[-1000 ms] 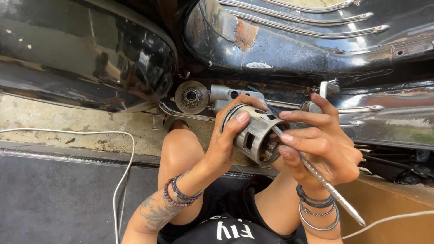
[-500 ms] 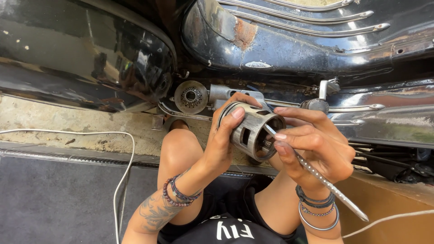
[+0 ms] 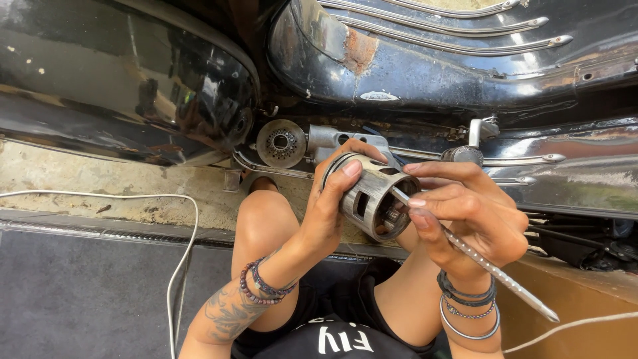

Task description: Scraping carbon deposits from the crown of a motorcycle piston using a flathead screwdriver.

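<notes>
My left hand (image 3: 332,206) grips a grey metal piston (image 3: 372,196), a hollow cylinder with cut-out windows, its open end turned toward my right. My right hand (image 3: 468,209) holds a long thin metal rod (image 3: 495,272) like a pen; the rod's tip reaches into the piston's open end. Both hands hover above my bare knees, just in front of a black scooter body (image 3: 425,60).
A round toothed metal part (image 3: 281,143) and a grey casing sit on the scooter just behind the piston. A chrome lever (image 3: 473,143) sticks out at the right. A white cable (image 3: 179,266) loops over the concrete and dark mat at the left.
Both hands with the piston have shifted slightly left and down. The rod's tip has gone further into the piston's open end.
</notes>
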